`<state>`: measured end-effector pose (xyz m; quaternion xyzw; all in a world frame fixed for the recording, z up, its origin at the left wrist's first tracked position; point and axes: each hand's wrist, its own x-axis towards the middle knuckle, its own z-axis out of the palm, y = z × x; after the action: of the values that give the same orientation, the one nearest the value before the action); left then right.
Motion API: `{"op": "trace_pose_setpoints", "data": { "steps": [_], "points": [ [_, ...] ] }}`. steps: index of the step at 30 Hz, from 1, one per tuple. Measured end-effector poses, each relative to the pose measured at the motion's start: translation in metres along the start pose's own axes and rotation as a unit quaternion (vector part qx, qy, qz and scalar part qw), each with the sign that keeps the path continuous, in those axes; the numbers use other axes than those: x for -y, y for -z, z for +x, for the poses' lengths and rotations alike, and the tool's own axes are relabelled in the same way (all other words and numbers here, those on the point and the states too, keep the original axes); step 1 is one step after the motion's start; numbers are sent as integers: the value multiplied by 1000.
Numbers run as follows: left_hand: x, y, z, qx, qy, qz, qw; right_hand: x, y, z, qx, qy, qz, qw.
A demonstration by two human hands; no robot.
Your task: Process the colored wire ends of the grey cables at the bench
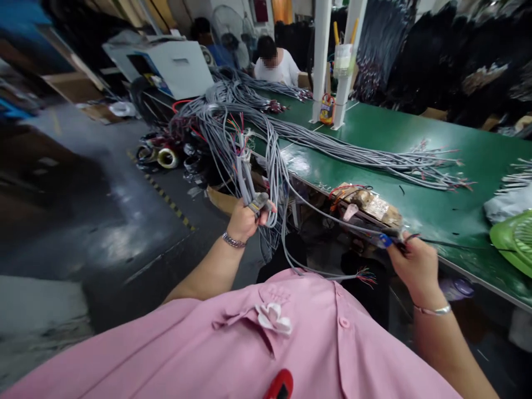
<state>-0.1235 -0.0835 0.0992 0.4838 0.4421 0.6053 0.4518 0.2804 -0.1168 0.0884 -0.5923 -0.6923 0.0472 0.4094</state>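
Note:
My left hand (243, 224) is closed around thick grey cables (245, 180), whose stripped ends show thin coloured wires above the fist. Looped grey cables (272, 166) hang right beside it. My right hand (413, 263), with blue wrapping on a digit, pinches the end of a single grey cable (320, 213) at the table's front edge. That cable runs leftward toward the hanging loops. Close to the right hand sits a taped brown block (369, 202) with red and black wires. Below, near my shirt, another cable end (366, 276) fans out coloured wires.
Long grey cables (344, 147) lie across the green table (469, 133). A white post (322, 55) rises from it. A green basket (513, 238) stands at the right. Behind the table is a person in white (282, 69). A pale machine (183, 66) stands back left; wire coils (166, 158) lie on the floor.

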Motion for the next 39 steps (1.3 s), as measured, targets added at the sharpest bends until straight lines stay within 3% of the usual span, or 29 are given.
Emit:
{"op": "trace_pose_setpoints", "data": {
  "steps": [3,4,6,9,11,15,18,22,30,32,34,36,39],
  "points": [
    [1,-16,-17,92,8,-18,996,23,-44,-13,106,-50,164,980],
    [5,-29,-23,156,21,-17,987,34,-61,-18,142,-82,240,957],
    [16,-57,-33,223,14,20,975,56,-91,-23,208,-156,357,897],
    [35,-91,-39,257,-41,109,959,74,-113,-25,221,-246,430,840],
    [46,-100,-38,264,-56,149,951,76,-111,-25,221,-276,465,812],
    [54,-96,-31,249,-2,154,956,65,-95,-25,243,-261,518,778],
    [51,-92,-27,226,15,136,964,53,-90,-25,189,-283,544,767],
    [50,-93,-26,234,25,125,964,44,-92,-21,136,-309,572,747],
    [76,-89,-31,242,51,154,957,47,-104,-14,140,-338,608,704],
    [83,-88,-31,243,42,167,955,46,-105,-13,159,-333,604,706],
    [88,-87,-30,246,29,167,954,45,-102,-12,168,-311,582,732],
    [92,-88,-28,237,14,161,958,46,-96,-13,152,-246,528,798],
    [94,-90,-24,222,0,148,964,54,-86,-14,154,-20,359,920]
  ]
}}
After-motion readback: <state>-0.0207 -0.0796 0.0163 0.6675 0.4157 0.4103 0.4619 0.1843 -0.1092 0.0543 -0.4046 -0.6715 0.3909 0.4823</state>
